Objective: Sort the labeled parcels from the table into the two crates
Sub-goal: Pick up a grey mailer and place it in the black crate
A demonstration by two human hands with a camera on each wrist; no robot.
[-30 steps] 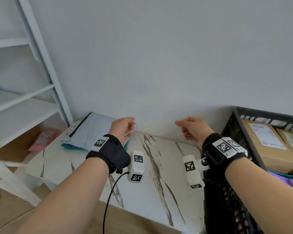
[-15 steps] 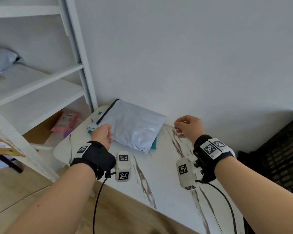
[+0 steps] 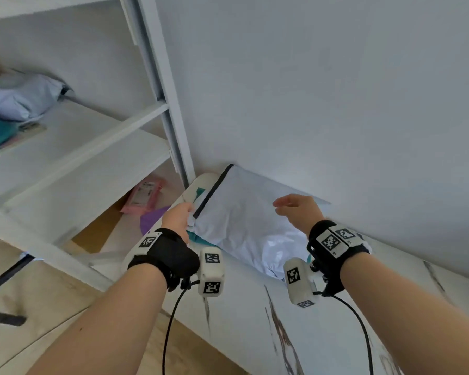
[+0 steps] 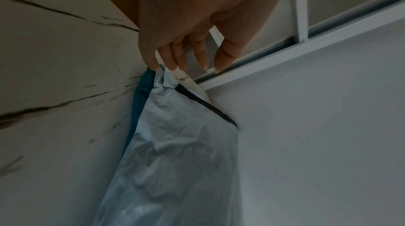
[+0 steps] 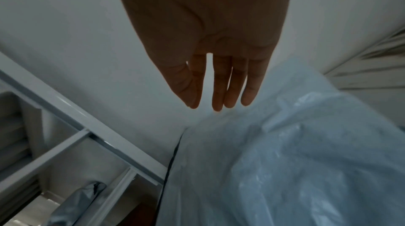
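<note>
A grey plastic mailer parcel (image 3: 241,226) (image 4: 186,143) (image 5: 285,160) lies on the marble table (image 3: 255,320) against the wall. It rests on a teal parcel (image 3: 197,236) (image 4: 140,105). My left hand (image 3: 179,215) (image 4: 186,67) is at the mailer's near left corner, and its fingertips pinch the creased corner. Above the mailer's far edge by the wall my right hand (image 3: 295,209) (image 5: 219,105) hovers with straight fingers and holds nothing. Neither crate is in view.
A white shelf unit (image 3: 92,147) stands left of the table, and its upright (image 3: 173,131) is close to the mailer. A grey bag (image 3: 19,96) lies on a shelf. Below the shelf are a pink parcel (image 3: 144,196) and a purple one (image 3: 152,220).
The view has swung left and the black crate has gone out of sight. Both hands moved left to the grey mailer. The left hand took its corner, and the right hand's fingers straightened.
</note>
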